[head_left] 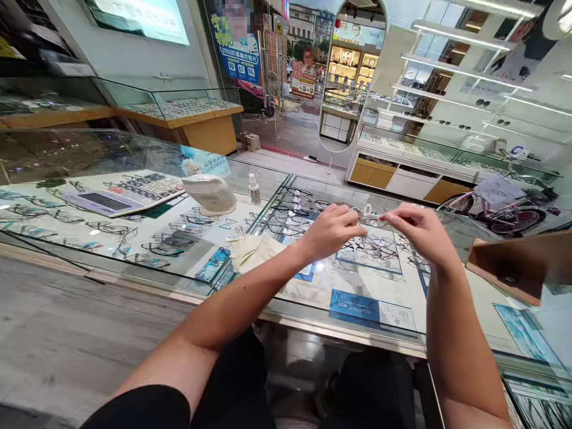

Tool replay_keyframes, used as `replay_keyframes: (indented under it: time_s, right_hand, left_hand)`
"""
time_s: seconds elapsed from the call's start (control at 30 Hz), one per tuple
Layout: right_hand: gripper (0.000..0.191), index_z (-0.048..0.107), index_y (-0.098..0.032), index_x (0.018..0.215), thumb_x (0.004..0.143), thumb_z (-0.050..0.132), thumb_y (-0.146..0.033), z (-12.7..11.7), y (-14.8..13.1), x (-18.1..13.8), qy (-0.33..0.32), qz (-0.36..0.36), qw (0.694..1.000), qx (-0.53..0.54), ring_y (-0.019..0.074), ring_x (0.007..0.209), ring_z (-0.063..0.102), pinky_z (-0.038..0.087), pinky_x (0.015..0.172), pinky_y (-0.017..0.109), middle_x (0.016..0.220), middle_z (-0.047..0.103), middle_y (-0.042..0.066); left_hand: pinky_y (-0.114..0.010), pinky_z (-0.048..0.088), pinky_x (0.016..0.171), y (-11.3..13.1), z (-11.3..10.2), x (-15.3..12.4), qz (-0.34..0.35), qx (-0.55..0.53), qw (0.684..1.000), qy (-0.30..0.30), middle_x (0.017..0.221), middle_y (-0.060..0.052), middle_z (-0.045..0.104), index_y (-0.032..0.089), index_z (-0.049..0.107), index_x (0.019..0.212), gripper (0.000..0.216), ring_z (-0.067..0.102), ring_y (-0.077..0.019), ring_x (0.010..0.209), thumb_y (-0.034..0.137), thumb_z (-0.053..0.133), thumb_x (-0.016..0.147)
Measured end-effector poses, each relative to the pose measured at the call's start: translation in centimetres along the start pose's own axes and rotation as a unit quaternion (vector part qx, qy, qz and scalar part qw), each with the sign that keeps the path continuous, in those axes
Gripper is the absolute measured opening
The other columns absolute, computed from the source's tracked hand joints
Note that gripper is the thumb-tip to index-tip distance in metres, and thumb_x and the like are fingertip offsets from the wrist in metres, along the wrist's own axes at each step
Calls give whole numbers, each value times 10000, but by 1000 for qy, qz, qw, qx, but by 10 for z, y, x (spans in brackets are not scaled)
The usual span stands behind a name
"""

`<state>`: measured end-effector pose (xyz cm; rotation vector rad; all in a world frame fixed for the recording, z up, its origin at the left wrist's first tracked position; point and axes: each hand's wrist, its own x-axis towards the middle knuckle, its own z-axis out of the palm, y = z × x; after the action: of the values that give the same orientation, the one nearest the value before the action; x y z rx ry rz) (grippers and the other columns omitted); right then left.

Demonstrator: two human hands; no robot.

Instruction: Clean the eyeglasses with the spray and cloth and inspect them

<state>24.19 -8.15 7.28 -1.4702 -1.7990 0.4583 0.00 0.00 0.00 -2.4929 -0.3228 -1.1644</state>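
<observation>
A brightly lit eyewear shop was opened to the street at the back, with an oval mirror (pixel 351 74) and lit shelves (pixel 465 37) set on the far side. In the foreground, a glass tabletop (pixel 308 292) was lined beneath with spectacle frames (pixel 161 247). On its left part a calculator (pixel 107 201), a white device (pixel 210 193) and a small bottle (pixel 254 189) were placed; a cream cloth (pixel 254 250) was laid nearer the middle. Above the right-hand stretch, the bare left hand (pixel 337 226) and right hand (pixel 417 227) were raised and turned toward each other across a small gap. Each grip was narrow, fingers curled toward the thumb; whether anything thin was pinched could not be told. A small pale object (pixel 367 210) was seen between them, right of the left grip and left of the right one; neither hand was clearly nearer, and its long axis could not be made out. Below the gap, closer to the body, wire-rimmed glasses (pixel 379 247) were spread lengthwise from left to right.
</observation>
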Motion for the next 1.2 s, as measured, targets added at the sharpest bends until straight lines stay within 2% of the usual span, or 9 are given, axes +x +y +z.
replay_keyframes:
  time_s: [0.13,0.23,0.4,0.57,0.77,0.87,1.0,1.1,1.2]
  right_hand:
    - [540,702,-205,730,964,629,-686,18,12,0,-190,36,980,54,182,752,442,326,712,353,760,547,20]
    - [570,626,-206,662,952,637,-697,31,28,2,-221,59,963,140,166,721,363,286,683,349,738,463,-3]
    - [558,634,-206,641,861,752,-706,48,43,5,-184,79,950,239,156,704,330,252,668,349,755,447,-8]
    - [514,750,-207,665,833,797,-690,55,38,5,-161,46,952,255,173,745,410,314,723,366,775,551,18]
    - [314,874,-253,792,809,876,-566,61,46,4,-118,49,955,269,214,825,542,410,795,400,823,662,50]
    - [239,887,-274,830,796,905,-510,59,52,3,-77,45,951,296,239,908,605,461,886,428,861,686,59]
    - [177,886,-292,838,782,927,-455,52,59,3,13,32,941,338,249,995,636,485,991,437,866,662,50]
    - [152,866,-288,792,763,944,-416,49,63,5,54,37,929,363,244,1037,651,491,1013,418,879,640,40]
    - [165,848,-279,770,748,954,-404,50,67,6,70,43,922,377,241,1053,665,503,991,396,885,628,35]
  left_hand:
    - [-371,357,808,4,5,-2,10,23,999,-25,897,-42,673,282,755,1085,218,539,-197,873,174,567,1060]
    - [-365,355,802,3,6,-4,10,27,999,-22,877,-36,659,291,757,1104,231,525,-190,854,167,567,1058]
    - [-369,343,792,-5,6,-6,-4,-5,1000,5,817,-27,636,338,800,1119,260,501,-195,833,188,600,1047]
    - [-354,375,797,-4,10,-7,-105,-114,988,13,780,-40,619,282,835,931,201,516,-198,834,306,662,1032]
    - [-349,441,832,-6,3,-1,-154,-198,968,16,821,-35,634,206,678,799,233,553,-203,858,347,755,968]
    - [-364,473,871,-35,-4,-8,-242,-159,952,97,806,-24,602,219,576,756,297,566,-203,866,342,771,944]
    - [-386,486,1008,-93,-8,-34,-521,26,799,298,1037,-70,640,226,572,908,166,598,-221,1033,230,736,934]
    - [-441,397,1205,-125,-5,-56,-652,82,702,274,1419,-149,601,208,556,1265,430,549,-287,1354,177,761,888]
    - [-448,362,1255,-142,1,-72,-729,50,649,211,1591,-182,531,186,465,1451,600,485,-318,1496,211,735,916]
